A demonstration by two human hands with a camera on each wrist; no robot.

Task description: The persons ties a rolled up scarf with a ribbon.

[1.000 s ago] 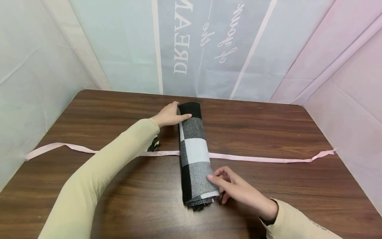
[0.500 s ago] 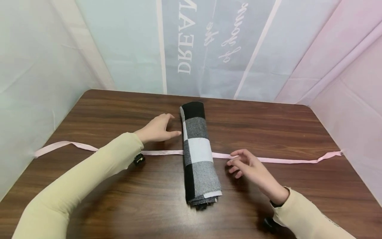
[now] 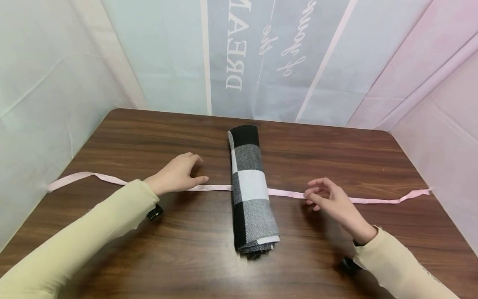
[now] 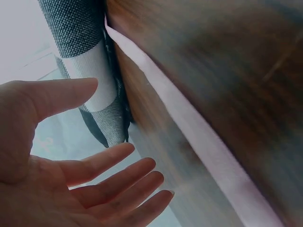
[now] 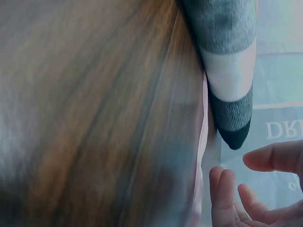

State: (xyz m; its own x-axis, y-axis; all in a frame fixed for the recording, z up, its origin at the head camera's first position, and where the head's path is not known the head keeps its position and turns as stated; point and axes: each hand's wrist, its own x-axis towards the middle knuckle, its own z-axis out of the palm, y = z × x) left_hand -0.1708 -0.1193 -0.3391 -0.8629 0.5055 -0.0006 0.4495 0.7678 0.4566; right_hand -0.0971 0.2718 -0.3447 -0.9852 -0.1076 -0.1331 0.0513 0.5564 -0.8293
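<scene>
A rolled black, grey and white checked cloth (image 3: 252,187) with a dark fringe at its near end lies lengthwise mid-table. A pink ribbon (image 3: 285,193) runs crosswise beneath it, stretching out to both sides. My left hand (image 3: 175,174) is left of the roll, over the ribbon, thumb and fingers apart and holding nothing. In the left wrist view, the ribbon (image 4: 189,123) passes beside the spread fingers. My right hand (image 3: 332,202) is right of the roll, its loosely bent fingers overlapping the ribbon. In the right wrist view, the right hand's thumb and fingers (image 5: 222,194) have a gap between them.
The brown wooden table (image 3: 179,257) has rounded back corners. Pale printed sheets (image 3: 175,54) with mirrored lettering hang behind it and along both sides. The ribbon's ends reach the side sheets. A small black device (image 3: 154,211) sits under the left sleeve, another (image 3: 349,265) under the right.
Both hands have come away from the rolled cloth. The left moved left and nearer, the right moved right and farther from the body, each ending over the ribbon. The roll stays put.
</scene>
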